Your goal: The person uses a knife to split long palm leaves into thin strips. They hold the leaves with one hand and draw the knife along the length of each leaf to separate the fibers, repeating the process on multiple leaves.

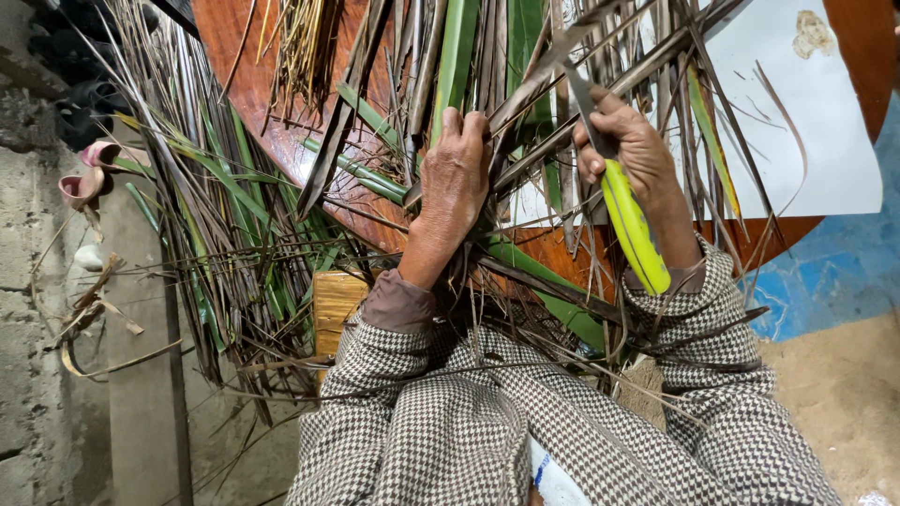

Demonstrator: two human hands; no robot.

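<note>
Sleeves: black-and-white houndstooth woven sleeves (450, 422) sit nearest the lens, below the round reddish-brown wooden table (248, 75), with brown cuffs at the wrists.
Landmark: that table fills the upper middle of the view; everything below is placed from it.
Left hand (455, 178): over the table's near edge, knuckles up, fingers curled tight around a bundle of long green and dried brown palm leaf strips (469, 56).
Leaf strips: they pass under the left palm and come out beyond the fingertips (464, 122), fanning away across the table top; more of them spill off the table's left edge toward the ground.
Right hand (628, 150): over the table, right of the left hand, closed in a fist on a knife with a yellow-green plastic handle (633, 230).
Knife: handle runs back along the wrist toward the table's near edge; the dark blade (581, 94) sticks up past the fingers among the strips.
White sheet (797, 112): flat pale sheet on the table's right part, behind the right hand.
Grey concrete wall (37, 309): left of the table, well apart from it.
Sandy ground (844, 394): below the table's right edge.
</note>
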